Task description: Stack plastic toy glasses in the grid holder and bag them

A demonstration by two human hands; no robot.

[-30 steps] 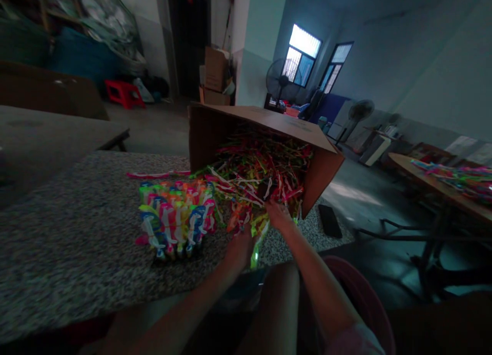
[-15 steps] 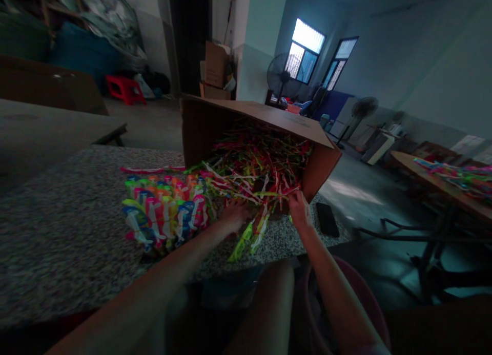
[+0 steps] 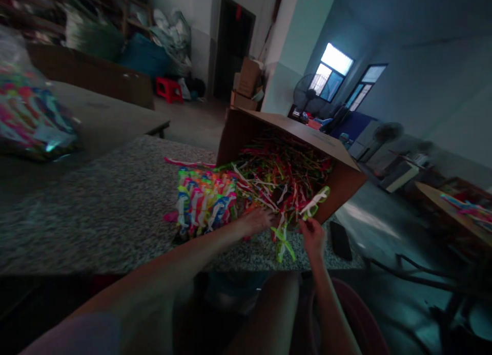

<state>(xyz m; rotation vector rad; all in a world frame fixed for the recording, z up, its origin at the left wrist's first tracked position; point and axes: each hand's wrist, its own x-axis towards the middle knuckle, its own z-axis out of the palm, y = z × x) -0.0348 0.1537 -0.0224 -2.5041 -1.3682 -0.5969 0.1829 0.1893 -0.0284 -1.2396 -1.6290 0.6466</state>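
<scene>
A cardboard box lies on its side on the speckled stone table, its mouth toward me. Thin colourful plastic strips spill out of it. My left hand lies at the front of the spill, fingers stretched out and somewhat blurred, touching the strips. My right hand is closed in a pinch on a green-and-white strip, which sticks up in front of the box's right side. Another green-and-white strip hangs between the hands. Left of my left hand stands a tight block of colourful bundled pieces.
A dark phone lies right of my right hand. A clear bag of colourful pieces sits on the table at the left. Below the table edge is a reddish tub. Another table with strips stands far right.
The view has swung left, bringing the bag of pieces into sight. My right hand has raised a green-and-white strip from the spill. My left hand stays by the box mouth.
</scene>
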